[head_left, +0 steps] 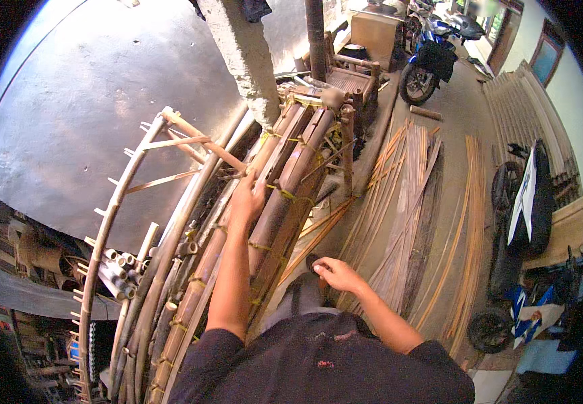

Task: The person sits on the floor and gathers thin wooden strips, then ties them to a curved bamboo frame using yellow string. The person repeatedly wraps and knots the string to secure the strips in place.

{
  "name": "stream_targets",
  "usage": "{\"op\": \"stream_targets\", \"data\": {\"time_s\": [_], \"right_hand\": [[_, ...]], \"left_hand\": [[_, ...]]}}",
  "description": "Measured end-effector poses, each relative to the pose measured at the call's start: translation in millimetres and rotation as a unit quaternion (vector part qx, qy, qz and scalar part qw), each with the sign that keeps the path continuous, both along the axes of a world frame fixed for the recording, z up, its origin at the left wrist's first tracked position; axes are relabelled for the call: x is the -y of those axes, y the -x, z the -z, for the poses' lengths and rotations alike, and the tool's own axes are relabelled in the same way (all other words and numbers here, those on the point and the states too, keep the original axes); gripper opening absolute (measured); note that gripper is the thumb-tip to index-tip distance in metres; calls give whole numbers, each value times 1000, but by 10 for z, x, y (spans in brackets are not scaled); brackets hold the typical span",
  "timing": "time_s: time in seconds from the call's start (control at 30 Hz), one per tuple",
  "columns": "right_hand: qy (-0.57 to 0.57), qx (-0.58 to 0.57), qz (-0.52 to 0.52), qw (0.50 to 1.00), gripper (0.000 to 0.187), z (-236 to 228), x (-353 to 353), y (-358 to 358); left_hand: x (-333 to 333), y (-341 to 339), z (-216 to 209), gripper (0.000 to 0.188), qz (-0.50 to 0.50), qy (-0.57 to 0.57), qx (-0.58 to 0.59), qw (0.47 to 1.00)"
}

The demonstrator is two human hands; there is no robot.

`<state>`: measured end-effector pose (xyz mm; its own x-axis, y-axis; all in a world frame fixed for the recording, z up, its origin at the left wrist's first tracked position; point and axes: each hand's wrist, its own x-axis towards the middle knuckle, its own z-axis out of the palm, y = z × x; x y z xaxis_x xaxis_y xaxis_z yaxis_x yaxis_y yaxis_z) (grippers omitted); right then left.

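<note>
My left hand (pixel 245 198) is closed at the near end of a short bamboo pole (pixel 200 138), above a bench of long bamboo poles tied with yellow cord (pixel 298 168). That pole joins a long, curved bamboo piece (pixel 113 195) with several short pegs sticking out, and thin slats brace the two. My right hand (pixel 340 275) is in front of my body, thumb and fingers pinched together. A small dark thing (pixel 312 262) shows at its fingertips; its kind is unclear, and I cannot tell if it is held.
Long thin bamboo strips (pixel 406 195) lie on the floor to the right, with an orange-brown bundle (pixel 469 236) beyond. A concrete post (pixel 244 57) rises behind the bench. Cut bamboo tubes (pixel 120 273) are stacked at left. A motorbike (pixel 429 64) stands at the back, another vehicle (pixel 530 202) at right.
</note>
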<state>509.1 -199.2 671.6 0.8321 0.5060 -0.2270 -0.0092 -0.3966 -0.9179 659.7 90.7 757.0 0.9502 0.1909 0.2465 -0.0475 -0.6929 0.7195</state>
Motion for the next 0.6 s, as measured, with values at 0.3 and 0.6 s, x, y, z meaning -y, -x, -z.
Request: {"op": "stream_targets", "data": {"time_s": [0.3,0.6], "right_hand": [[-6,-60,70,996,35,530,804,-1308],[33,48,-95,994,36,138,288,-2883]], "left_hand": [[289,-1449,478,26,-14,-77,-148,986],[483,-1681,342,24,-92,-37,-176,979]]}}
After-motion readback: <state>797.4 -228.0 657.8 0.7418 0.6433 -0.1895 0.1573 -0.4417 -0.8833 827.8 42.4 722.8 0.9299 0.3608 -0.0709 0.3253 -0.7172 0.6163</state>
